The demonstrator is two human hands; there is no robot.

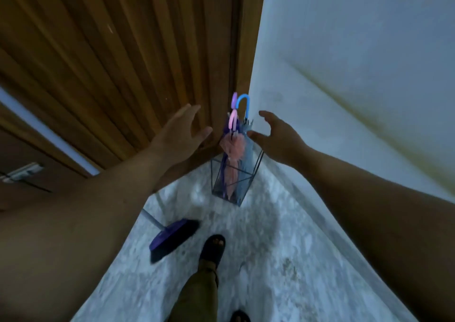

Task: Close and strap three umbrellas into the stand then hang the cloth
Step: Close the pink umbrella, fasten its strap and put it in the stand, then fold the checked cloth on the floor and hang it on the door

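Note:
A dark wire umbrella stand (257, 166) sits on the floor in the corner between a wooden door and a pale wall. Three closed umbrellas stand in it: a pink one (234, 149), a light blue one (249, 147) with a blue hooked handle, and a purple one (225, 164) with a lilac handle. My left hand (181, 131) hovers open to the left of the handles. To their right, my right hand (273, 137) is open too, its thumb close to the blue umbrella. Neither hand holds anything. No cloth is in view.
A purple broom (173, 238) with a pale handle leans at the lower left near the wooden door (123, 63). My sandalled foot (213, 248) stands on the speckled floor just behind the stand. The wall (344, 51) closes the right side.

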